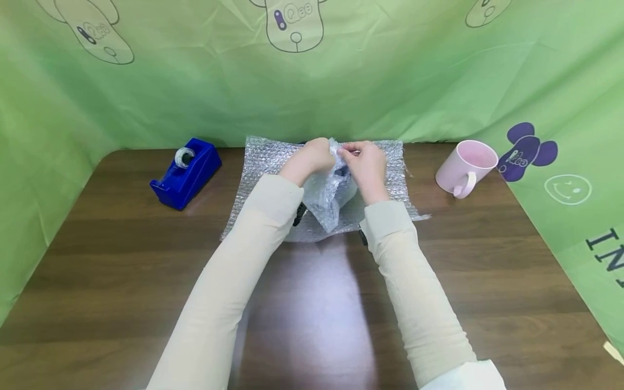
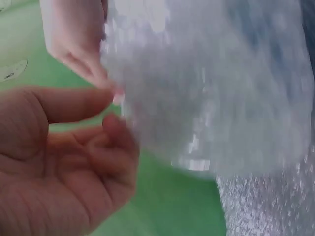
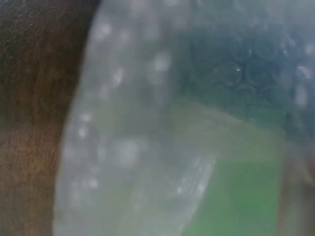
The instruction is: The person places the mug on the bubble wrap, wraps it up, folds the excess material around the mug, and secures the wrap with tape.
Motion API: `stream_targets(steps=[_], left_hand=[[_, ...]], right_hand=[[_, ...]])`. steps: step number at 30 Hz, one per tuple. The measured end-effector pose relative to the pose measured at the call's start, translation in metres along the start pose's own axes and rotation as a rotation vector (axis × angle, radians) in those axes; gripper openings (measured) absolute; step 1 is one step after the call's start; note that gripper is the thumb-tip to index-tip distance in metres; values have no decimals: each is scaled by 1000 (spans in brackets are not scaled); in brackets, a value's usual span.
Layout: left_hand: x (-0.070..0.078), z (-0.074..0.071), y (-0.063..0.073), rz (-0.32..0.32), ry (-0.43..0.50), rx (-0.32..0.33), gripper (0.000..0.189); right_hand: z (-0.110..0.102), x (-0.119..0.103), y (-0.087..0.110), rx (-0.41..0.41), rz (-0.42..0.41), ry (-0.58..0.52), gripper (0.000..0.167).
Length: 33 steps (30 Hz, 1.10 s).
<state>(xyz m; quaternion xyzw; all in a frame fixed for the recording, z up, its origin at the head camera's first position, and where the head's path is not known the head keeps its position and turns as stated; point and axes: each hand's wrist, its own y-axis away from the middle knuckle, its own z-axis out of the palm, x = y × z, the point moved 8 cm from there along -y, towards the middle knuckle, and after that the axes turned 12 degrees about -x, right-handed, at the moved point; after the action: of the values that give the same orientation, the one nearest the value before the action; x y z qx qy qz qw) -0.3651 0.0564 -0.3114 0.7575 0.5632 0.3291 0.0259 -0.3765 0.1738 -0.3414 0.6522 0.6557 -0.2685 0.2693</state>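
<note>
Crinkled clear bubble wrap (image 1: 260, 168) lies near the back edge of the table, and a raised fold of it (image 1: 327, 203) stands up between my hands. My left hand (image 1: 316, 156) pinches the top edge of that fold; in the left wrist view its thumb and curled fingers meet at the wrap's border. Just to the right, my right hand (image 1: 369, 165) holds the same edge between thumb and finger. A bluish dark patch shows through the film, too blurred to identify. The right wrist view is mostly filled by bubble wrap (image 3: 123, 147).
On the brown wooden table (image 1: 146, 281), a blue tape dispenser (image 1: 187, 176) with a roll of clear tape stands to the left. A pink mug (image 1: 463, 168) is at the right, handle toward the front. Green printed cloth (image 1: 195, 86) hangs behind the table and along its sides.
</note>
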Motion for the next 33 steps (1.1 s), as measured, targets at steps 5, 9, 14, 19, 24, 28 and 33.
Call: stream_targets(steps=[5,9,14,19,24,28,33], left_hand=[[-7,2,-2,-80,151,84,42],[-15,4,-3,-110,263,160,52],[-18,6,-5,-150,249,137,53],[-18,7,-8,-187,147,139,47],[-21,10,-10,-241,137,168,38],[-23,10,-12,-224,143,201,45],[-23,12,-17,-41,176,129,30]], right_hand=[[2,-1,1,11,-12,-10,28],[2,0,1,6,-15,-22,27],[4,0,0,-8,-27,-59,27],[6,0,-1,6,-48,-94,26],[6,1,1,31,-33,-125,27],[7,5,1,30,-12,-164,29],[8,7,1,19,0,-210,29]])
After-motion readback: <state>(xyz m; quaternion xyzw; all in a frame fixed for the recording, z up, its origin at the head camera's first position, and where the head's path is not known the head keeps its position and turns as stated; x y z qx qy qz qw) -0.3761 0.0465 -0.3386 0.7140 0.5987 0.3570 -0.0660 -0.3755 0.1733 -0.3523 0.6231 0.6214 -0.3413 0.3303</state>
